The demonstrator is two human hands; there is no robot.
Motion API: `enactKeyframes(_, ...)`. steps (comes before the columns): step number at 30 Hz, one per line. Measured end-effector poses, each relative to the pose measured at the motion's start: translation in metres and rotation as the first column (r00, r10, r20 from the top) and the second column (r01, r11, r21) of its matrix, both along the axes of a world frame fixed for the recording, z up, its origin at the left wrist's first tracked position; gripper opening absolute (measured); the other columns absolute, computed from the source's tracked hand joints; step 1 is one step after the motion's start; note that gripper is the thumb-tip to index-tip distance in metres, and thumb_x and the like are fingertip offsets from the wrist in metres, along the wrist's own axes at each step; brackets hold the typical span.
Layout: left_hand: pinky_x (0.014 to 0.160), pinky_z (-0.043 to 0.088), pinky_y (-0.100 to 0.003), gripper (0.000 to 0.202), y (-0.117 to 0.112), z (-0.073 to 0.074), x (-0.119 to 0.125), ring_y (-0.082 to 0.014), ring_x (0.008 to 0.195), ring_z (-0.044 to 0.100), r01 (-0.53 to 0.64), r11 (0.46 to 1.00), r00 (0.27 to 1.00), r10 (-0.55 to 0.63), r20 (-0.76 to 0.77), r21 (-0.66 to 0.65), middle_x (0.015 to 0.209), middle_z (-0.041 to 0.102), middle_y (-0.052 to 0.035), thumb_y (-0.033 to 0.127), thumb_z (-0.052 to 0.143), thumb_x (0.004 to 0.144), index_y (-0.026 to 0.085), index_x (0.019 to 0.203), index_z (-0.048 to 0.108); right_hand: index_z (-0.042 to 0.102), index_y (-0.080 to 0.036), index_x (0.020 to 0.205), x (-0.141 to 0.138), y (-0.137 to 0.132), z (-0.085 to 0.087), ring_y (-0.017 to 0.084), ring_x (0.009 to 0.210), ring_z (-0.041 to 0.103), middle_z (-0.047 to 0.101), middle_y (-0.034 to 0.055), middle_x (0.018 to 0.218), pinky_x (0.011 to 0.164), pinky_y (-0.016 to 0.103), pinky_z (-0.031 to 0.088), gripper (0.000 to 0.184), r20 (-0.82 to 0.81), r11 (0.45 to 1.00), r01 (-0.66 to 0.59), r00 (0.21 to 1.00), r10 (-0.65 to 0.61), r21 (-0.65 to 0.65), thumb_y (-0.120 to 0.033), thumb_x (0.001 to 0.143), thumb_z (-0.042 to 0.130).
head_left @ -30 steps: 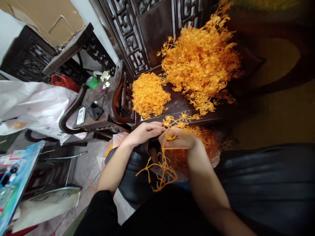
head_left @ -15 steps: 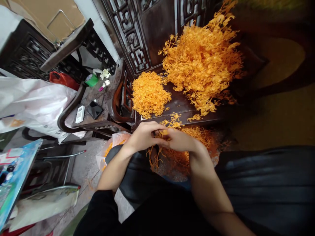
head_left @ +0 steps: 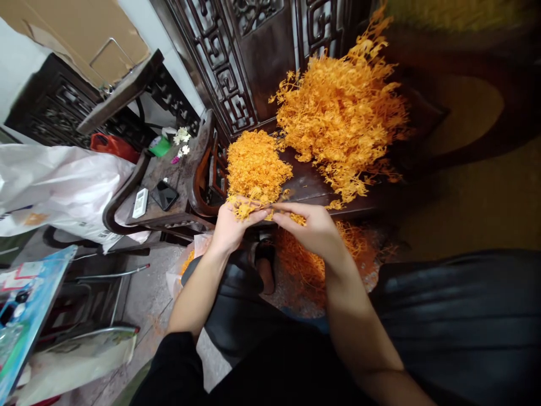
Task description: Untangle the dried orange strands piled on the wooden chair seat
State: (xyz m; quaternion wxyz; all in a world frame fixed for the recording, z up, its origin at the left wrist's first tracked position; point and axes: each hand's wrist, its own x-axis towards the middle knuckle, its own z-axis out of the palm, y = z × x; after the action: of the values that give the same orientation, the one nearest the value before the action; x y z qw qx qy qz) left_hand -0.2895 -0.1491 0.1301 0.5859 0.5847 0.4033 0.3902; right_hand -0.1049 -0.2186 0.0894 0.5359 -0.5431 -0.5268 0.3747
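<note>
1. The left hand [head_left: 232, 228] is cupped beneath a bunch of orange flowers [head_left: 244, 210], which lies over its palm and fingers; how tightly those fingers close cannot be told.
2. Just beyond the bunch, a small flower pile [head_left: 257, 160] sits on the dark wooden counter [head_left: 305, 179].
3. The right hand [head_left: 310, 225] brings thumb and forefinger close together at the left thumb's tip, right of the bunch; whether they pinch anything is unclear.
4. Farther right, a larger flower heap [head_left: 340, 113] stands beyond the right hand.
</note>
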Motion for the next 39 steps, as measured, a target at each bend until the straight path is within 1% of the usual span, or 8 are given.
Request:
enactKeyframes(6, 0.083, 0.064, -0.035, 0.029, -0.003, -0.002, 0.010, -0.0221, 0.085, 0.078, -0.096, 0.994, 0.995, 0.095, 0.022, 0.054, 0.090, 0.082, -0.0065, 0.030, 0.098, 0.062, 0.016, 0.081, 0.081, 0.084, -0.021, 0.109, -0.003, 0.002, -0.007, 0.024, 0.096, 0.077, 0.082, 0.0057, 0.105, 0.094, 0.040, 0.059, 0.029, 0.081, 0.993, -0.066, 0.995, 0.058, 0.098, -0.041, 0.089, 0.079)
enactKeyframes(9, 0.077, 0.065, -0.033, 0.035, -0.007, -0.003, 0.013, -0.0208, 0.081, 0.078, -0.102, 0.994, 0.993, 0.104, 0.056, -0.037, 0.090, 0.082, -0.0068, 0.032, 0.099, 0.060, 0.014, 0.084, 0.081, 0.080, -0.021, 0.120, -0.006, 0.003, -0.007, 0.021, 0.089, 0.075, 0.081, 0.0048, 0.099, 0.089, 0.039, 0.059, 0.036, 0.022, 0.979, 0.075, 0.996, -0.081, 0.191, -0.038, 0.088, 0.080)
enactKeyframes(15, 0.052, 0.049, -0.017, 0.029, -0.009, 0.001, 0.023, -0.0097, 0.061, 0.066, -0.176, 0.984, 0.983, 0.177, 0.050, -0.035, 0.070, 0.074, -0.0030, 0.029, 0.097, 0.063, 0.012, 0.073, 0.076, 0.071, -0.020, 0.078, -0.025, 0.008, -0.009, 0.016, 0.073, 0.066, 0.071, 0.0014, 0.077, 0.072, 0.033, 0.053, 0.017, -0.023, 0.874, 0.307, 0.946, -0.322, 0.376, -0.026, 0.094, 0.073)
enactKeyframes(20, 0.049, 0.047, -0.019, 0.032, 0.004, 0.012, 0.016, -0.0085, 0.053, 0.060, -0.260, 0.954, 0.941, 0.285, 0.185, -0.147, 0.059, 0.065, 0.0000, 0.023, 0.097, 0.051, 0.011, 0.064, 0.070, 0.058, -0.022, 0.084, -0.001, 0.012, -0.022, 0.010, 0.056, 0.056, 0.067, 0.0006, 0.079, 0.050, 0.025, 0.044, 0.025, -0.485, 0.696, 0.698, 0.673, -0.559, 0.167, -0.041, 0.098, 0.068)
enactKeyframes(22, 0.050, 0.048, -0.020, 0.036, 0.006, 0.015, 0.012, -0.0087, 0.053, 0.060, -0.196, 0.958, 0.950, 0.238, 0.201, -0.207, 0.062, 0.065, 0.0014, 0.020, 0.097, 0.048, 0.012, 0.070, 0.070, 0.053, -0.023, 0.087, 0.013, 0.010, -0.021, 0.008, 0.052, 0.055, 0.073, 0.0031, 0.094, 0.040, 0.021, 0.034, 0.030, -0.619, 0.754, 0.653, 0.620, -0.482, 0.067, -0.046, 0.094, 0.072)
enactKeyframes(28, 0.051, 0.045, -0.019, 0.037, 0.000, 0.010, 0.016, -0.0073, 0.057, 0.057, 0.039, 0.956, 0.989, 0.005, 0.148, -0.291, 0.069, 0.063, 0.0015, 0.029, 0.097, 0.064, 0.013, 0.085, 0.072, 0.069, -0.023, 0.111, 0.003, 0.004, -0.010, 0.009, 0.052, 0.055, 0.071, -0.0003, 0.081, 0.043, 0.023, 0.040, 0.026, -0.527, 0.984, 0.149, 0.846, -0.078, 0.094, -0.041, 0.093, 0.074)
enactKeyframes(32, 0.056, 0.044, -0.018, 0.037, -0.001, 0.003, 0.020, -0.0062, 0.061, 0.055, 0.078, 0.962, 0.984, -0.033, 0.175, -0.261, 0.069, 0.061, 0.0010, 0.033, 0.096, 0.068, 0.011, 0.079, 0.068, 0.072, -0.023, 0.133, -0.012, 0.008, -0.012, 0.015, 0.062, 0.062, 0.073, 0.0006, 0.080, 0.060, 0.033, 0.053, 0.046, -0.358, 0.998, 0.062, 0.932, -0.055, 0.008, -0.045, 0.093, 0.072)
enactKeyframes(39, 0.040, 0.022, -0.018, 0.048, -0.008, -0.004, 0.026, -0.0030, 0.042, 0.036, 0.011, 0.958, 0.999, -0.001, 0.034, -0.286, 0.054, 0.047, 0.0074, 0.053, 0.088, 0.076, 0.017, 0.075, 0.056, 0.070, -0.020, 0.082, -0.024, 0.014, -0.014, 0.018, 0.078, 0.067, 0.073, 0.0044, 0.083, 0.078, 0.035, 0.053, 0.018, 0.036, 0.926, 0.181, 0.978, -0.204, 0.332, -0.029, 0.097, 0.066)
